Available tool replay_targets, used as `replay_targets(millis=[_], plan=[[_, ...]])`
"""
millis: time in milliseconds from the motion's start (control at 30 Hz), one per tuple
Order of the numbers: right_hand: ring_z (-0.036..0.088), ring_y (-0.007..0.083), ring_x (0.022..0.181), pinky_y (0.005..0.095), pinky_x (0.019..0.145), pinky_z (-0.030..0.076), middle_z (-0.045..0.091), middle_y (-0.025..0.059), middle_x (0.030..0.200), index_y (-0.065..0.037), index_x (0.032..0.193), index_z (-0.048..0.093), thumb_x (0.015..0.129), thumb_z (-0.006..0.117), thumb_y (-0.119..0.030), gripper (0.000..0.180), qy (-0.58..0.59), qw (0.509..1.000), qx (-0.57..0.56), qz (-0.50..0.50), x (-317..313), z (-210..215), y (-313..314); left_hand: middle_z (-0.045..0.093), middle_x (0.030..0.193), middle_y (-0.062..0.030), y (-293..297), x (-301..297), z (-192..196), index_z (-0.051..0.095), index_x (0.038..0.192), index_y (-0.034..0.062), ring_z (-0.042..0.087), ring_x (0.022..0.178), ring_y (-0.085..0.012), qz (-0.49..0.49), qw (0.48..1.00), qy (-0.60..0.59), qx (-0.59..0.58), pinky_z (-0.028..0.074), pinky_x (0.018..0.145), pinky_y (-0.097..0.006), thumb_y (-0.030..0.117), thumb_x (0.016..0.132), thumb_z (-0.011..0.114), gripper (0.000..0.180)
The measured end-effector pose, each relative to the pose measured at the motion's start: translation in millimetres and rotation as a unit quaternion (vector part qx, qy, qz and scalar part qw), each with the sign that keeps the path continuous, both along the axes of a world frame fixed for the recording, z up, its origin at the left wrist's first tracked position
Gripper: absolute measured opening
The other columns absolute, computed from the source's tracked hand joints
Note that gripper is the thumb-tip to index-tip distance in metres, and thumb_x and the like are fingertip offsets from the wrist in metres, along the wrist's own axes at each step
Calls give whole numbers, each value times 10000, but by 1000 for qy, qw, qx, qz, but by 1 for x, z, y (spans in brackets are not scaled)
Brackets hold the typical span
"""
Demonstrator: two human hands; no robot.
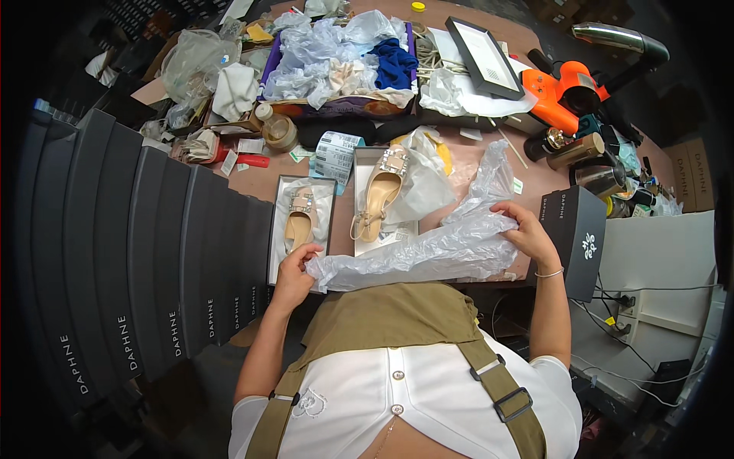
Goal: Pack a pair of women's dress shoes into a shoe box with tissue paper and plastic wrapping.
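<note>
Pinkish tabletop [547,176] spreads out beyond both hands, cluttered toward its far side, while tall dark boxes [145,237] stand in a row to the left of the grip. Both hands have their fingers closed on a crumpled translucent sheet [420,260] — the left hand [296,275] pinching its left end, the right hand [527,233] gripping its right part — so it stretches between them. Just beyond the left hand, a beige shoe [302,218] lies in a box; past the sheet's middle, a second beige shoe [380,191] rests in another. Just outward of the right hand stands a dark lettered box [562,237].
</note>
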State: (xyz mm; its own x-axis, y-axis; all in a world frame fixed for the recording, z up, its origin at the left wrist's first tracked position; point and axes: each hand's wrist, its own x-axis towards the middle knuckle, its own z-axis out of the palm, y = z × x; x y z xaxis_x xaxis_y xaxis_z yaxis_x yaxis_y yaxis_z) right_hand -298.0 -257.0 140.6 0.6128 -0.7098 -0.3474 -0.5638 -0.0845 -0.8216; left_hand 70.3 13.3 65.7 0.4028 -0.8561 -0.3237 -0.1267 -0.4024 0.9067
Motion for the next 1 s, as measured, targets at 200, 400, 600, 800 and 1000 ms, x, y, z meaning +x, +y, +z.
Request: replay_targets(millis=[200, 400, 600, 800, 1000], plan=[[558, 139, 899, 241, 826, 433, 618, 53, 941, 46, 928, 628, 732, 558, 100, 215, -113, 993, -42, 8, -23, -21, -7, 653, 985, -89, 4, 17, -24, 597, 1093, -15, 629, 876, -160, 208, 936, 271, -84, 511, 784, -285, -25, 865, 549, 234], [561, 149, 906, 251, 822, 434, 631, 68, 1007, 44, 913, 665, 790, 517, 77, 195, -178, 983, -2, -50, -21, -26, -3, 640, 1015, -117, -3, 16, 5, 603, 1066, -17, 632, 892, -193, 190, 869, 431, -148, 515, 815, -308, -18, 857, 480, 242], [570, 186, 987, 277, 860, 441, 626, 87, 1080, 1, 910, 691, 780, 528, 73, 221, -116, 993, -3, -15, -37, -25, -11, 634, 957, -108, 3, 37, 12, 623, 949, -27, 608, 807, -194, 86, 891, 430, -118, 482, 767, -263, -1, 812, 464, 211], [516, 285, 1161, 348, 981, 404, 554, 153, 1248, -27, 1094, 637, 750, 687, -117, 358, 71, 979, -53, 184, -33, 18, -16, 641, 893, -53, -15, 40, 35, 658, 870, -9, 572, 843, -111, -26, 997, 54, -44, 448, 778, -248, 23, 782, 668, 94], [463, 275, 1260, 351, 1048, 350, 489, 176, 1353, 24, 1305, 476, 777, 731, -355, 699, -96, 941, -59, 318, 92, 2, -7, 641, 926, -78, -35, 33, 81, 654, 949, -25, 592, 881, -145, -172, 982, -9, -81, 457, 803, -265, -49, 733, 552, 239]])
